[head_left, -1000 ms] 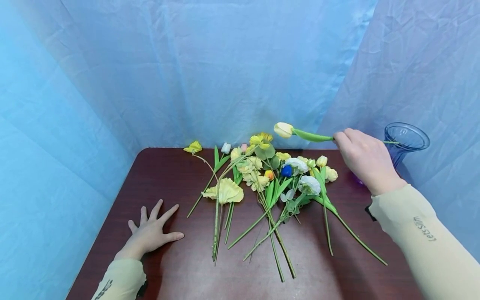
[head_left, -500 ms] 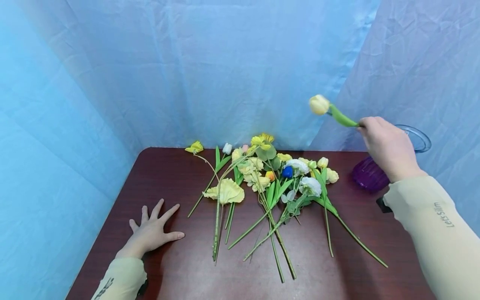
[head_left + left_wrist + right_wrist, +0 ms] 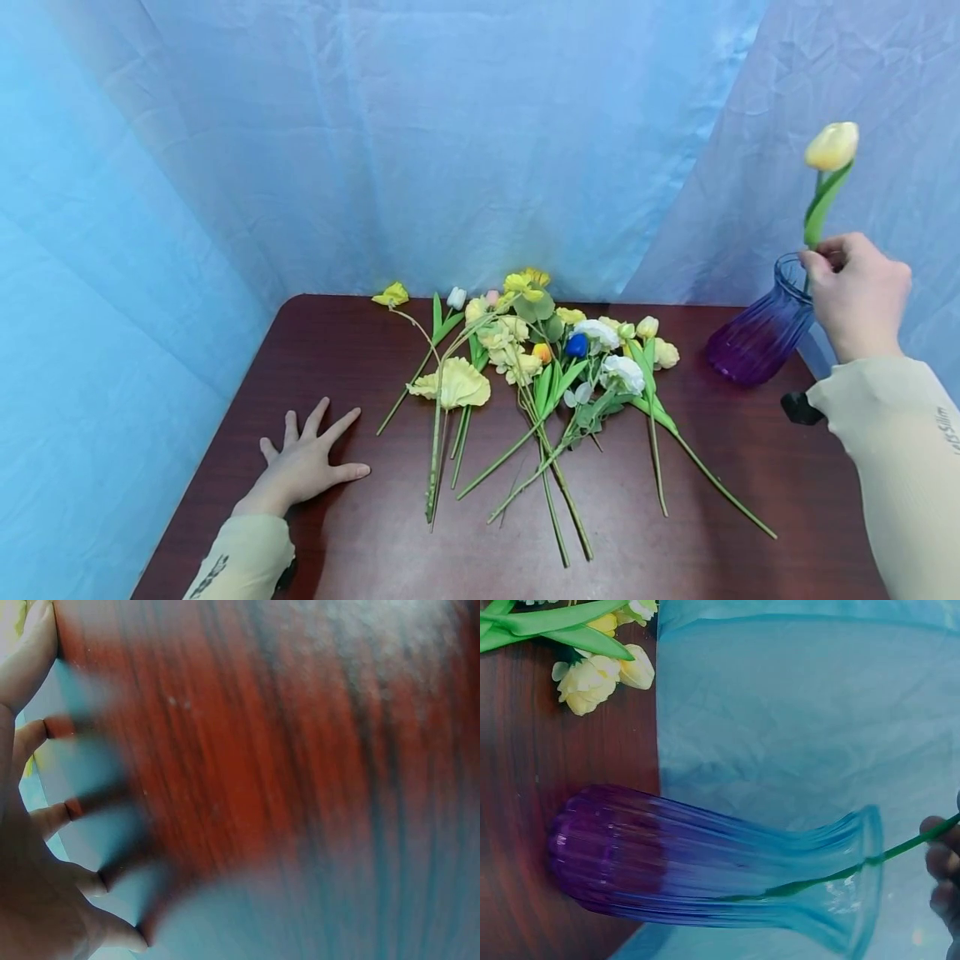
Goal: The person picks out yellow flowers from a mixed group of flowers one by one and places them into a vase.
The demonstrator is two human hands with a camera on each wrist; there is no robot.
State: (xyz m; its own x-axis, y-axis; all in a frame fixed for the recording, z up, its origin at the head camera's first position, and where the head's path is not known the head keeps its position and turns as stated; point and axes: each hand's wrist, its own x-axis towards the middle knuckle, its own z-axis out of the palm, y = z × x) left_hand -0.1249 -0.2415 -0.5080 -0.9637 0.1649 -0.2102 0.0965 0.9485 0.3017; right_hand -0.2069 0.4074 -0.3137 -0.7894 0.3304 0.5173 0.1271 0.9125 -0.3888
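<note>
Right hand (image 3: 858,287) of the person pinches the green stem (image 3: 904,846) of a pale yellow tulip (image 3: 832,148) between thumb and fingers, just above the mouth of a ribbed glass vase (image 3: 765,333). The bloom stands upright above the hand, while the lower stem passes through the flared rim and ends inside, short of the base. The vase, purple below and blue above, stands near the right far corner of the dark wooden table (image 3: 375,550). Left hand (image 3: 303,467), holding nothing, rests its spread fingertips on the tabletop. Between the hands lie loose flowers, among them a blue tulip (image 3: 577,346), a white tulip (image 3: 456,298) and a ruffled white flower (image 3: 622,375). Blue cloth (image 3: 480,125) hangs behind.
</note>
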